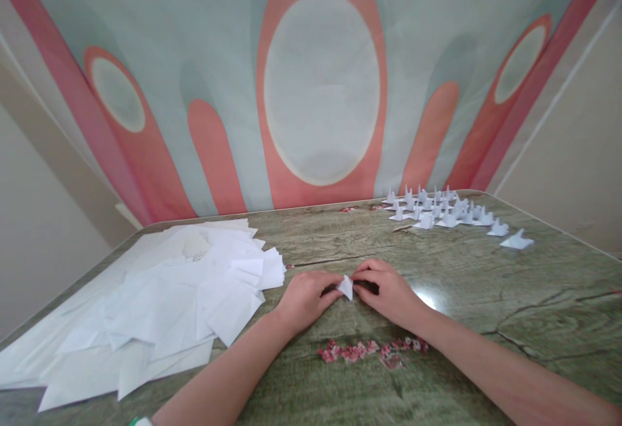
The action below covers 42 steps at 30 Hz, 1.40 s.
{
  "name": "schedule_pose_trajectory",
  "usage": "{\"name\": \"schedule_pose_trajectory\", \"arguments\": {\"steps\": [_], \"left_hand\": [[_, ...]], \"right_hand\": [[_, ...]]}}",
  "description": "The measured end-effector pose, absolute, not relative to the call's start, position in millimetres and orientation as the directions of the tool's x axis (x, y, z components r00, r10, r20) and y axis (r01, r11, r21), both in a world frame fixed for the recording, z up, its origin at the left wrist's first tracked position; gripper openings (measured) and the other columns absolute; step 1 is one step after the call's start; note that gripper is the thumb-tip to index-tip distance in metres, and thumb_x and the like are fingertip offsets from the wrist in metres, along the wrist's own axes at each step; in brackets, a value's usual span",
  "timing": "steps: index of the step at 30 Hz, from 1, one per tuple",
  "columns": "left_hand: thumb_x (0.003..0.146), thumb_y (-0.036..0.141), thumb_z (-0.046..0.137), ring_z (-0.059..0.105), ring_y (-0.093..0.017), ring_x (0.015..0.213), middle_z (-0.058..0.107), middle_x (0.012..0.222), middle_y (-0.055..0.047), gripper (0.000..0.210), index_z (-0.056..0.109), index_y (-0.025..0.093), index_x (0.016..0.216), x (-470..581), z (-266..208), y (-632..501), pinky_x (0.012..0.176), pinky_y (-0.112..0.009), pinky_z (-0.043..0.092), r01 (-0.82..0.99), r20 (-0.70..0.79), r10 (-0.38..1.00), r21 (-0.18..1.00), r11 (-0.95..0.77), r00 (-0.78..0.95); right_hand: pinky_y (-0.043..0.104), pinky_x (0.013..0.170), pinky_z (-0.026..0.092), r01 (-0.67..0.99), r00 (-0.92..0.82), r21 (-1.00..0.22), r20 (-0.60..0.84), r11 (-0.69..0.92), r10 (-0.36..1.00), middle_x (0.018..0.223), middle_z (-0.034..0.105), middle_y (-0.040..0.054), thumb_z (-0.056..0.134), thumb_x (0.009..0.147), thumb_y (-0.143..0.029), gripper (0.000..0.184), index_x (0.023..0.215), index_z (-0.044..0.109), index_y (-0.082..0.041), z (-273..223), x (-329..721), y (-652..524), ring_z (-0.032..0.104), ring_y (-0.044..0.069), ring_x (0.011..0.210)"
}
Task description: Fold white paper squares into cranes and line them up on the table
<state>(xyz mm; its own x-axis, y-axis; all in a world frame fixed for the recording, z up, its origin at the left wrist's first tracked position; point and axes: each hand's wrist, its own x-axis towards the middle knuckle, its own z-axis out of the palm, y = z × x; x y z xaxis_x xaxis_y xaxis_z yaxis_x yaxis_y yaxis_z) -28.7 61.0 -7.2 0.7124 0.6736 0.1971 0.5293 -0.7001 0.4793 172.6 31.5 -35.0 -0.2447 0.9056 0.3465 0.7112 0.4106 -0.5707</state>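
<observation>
I have both hands pinched on 1 small folded paper piece (346, 287) in the middle of the table (510, 296): my left hand (305, 297) closes its fingertips on the piece's left edge, my right hand (386, 290) closes thumb and fingers on its right edge, and the piece stands just off the tabletop between them. To fold well here, I judge I want the 2 pinches close together with the layers lined up, pressing the crease down against the hard surface rather than in the air, since the piece is small and slips easily. Just in front of my wrists lies a patch of small pink and red floral marks (372, 351) on the tabletop; whether they are printed or loose bits I cannot tell. To my left sprawls a heap of white paper sheets (160, 303), its nearest corner near my left hand, so a wide elbow could drag it. Far to the right, well apart, stands a cluster of finished folded paper figures (440, 211). Behind the table hangs a patterned cloth backdrop (321, 89).
</observation>
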Motion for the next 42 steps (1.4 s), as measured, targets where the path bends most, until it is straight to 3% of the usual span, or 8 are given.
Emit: {"name": "schedule_pose_trajectory", "arguments": {"steps": [7, 13, 17, 22, 29, 42], "left_hand": [[0.079, 0.021, 0.057, 0.062, -0.014, 0.09, 0.068, 0.098, 0.003, 0.021, 0.065, 0.025, 0.099, -29.7, -11.4, 66.4, 0.082, -0.022, 0.043, 0.454, 0.2, 0.729, 0.666, -0.592, 0.655], [0.077, 0.017, 0.058, 0.061, -0.014, 0.09, 0.068, 0.098, 0.004, 0.025, 0.065, 0.026, 0.1, -29.8, -13.5, 67.4, 0.082, -0.022, 0.043, 0.432, 0.195, 0.737, 0.702, -0.565, 0.647], [0.08, 0.02, 0.055, 0.061, -0.014, 0.088, 0.068, 0.097, 0.002, 0.023, 0.064, 0.026, 0.101, -29.0, -14.6, 66.9, 0.081, -0.023, 0.043, 0.433, 0.217, 0.722, 0.676, -0.596, 0.656], [0.078, 0.022, 0.058, 0.057, -0.017, 0.091, 0.065, 0.096, -0.001, 0.021, 0.063, 0.024, 0.098, -27.2, -15.3, 66.7, 0.083, -0.027, 0.041, 0.516, 0.277, 0.735, 0.563, -0.646, 0.618], [0.072, 0.029, 0.065, 0.053, -0.02, 0.085, 0.058, 0.083, -0.002, 0.01, 0.062, 0.021, 0.078, -24.6, -20.4, 64.4, 0.077, -0.031, 0.04, 0.698, 0.329, 0.812, 0.417, -0.583, 0.482], [0.075, 0.024, 0.06, 0.056, -0.017, 0.078, 0.061, 0.075, 0.0, 0.007, 0.063, 0.02, 0.07, -20.5, -19.8, 64.7, 0.076, -0.03, 0.039, 0.7, 0.312, 0.845, 0.474, -0.534, 0.434]], "right_hand": [[0.031, 0.078, 0.039, 0.712, -0.243, -0.57, 0.349, 0.411, 0.905, 0.086, 0.061, 0.0018, 0.058, 0.078, -0.021, 0.013, 0.085, 0.069, -0.024, -32.8, 171.7, 29.9, 0.054, 0.017, 0.083], [0.031, 0.076, 0.04, 0.754, -0.251, -0.498, 0.384, 0.428, 0.889, 0.085, 0.061, 0.0016, 0.06, 0.077, -0.024, 0.012, 0.086, 0.069, -0.024, -33.2, 169.3, 30.7, 0.054, 0.017, 0.082], [0.031, 0.076, 0.041, 0.778, -0.281, -0.427, 0.419, 0.461, 0.863, 0.089, 0.061, 0.0021, 0.061, 0.077, -0.022, 0.016, 0.092, 0.066, -0.023, -32.4, 164.0, 31.0, 0.054, 0.017, 0.083], [0.03, 0.076, 0.041, 0.792, -0.329, -0.357, 0.432, 0.495, 0.84, 0.083, 0.062, 0.0013, 0.055, 0.082, -0.02, 0.015, 0.09, 0.066, -0.023, -33.0, 160.6, 30.7, 0.054, 0.016, 0.081], [0.027, 0.076, 0.042, 0.796, -0.278, -0.388, 0.449, 0.465, 0.849, 0.081, 0.063, 0.0005, 0.055, 0.082, -0.017, 0.014, 0.085, 0.067, -0.023, -34.2, 161.8, 34.5, 0.056, 0.015, 0.079], [0.029, 0.072, 0.042, 0.797, -0.221, -0.427, 0.451, 0.427, 0.864, 0.078, 0.061, 0.003, 0.053, 0.082, -0.019, 0.011, 0.08, 0.063, -0.02, -32.5, 158.3, 36.3, 0.056, 0.016, 0.077]]}}
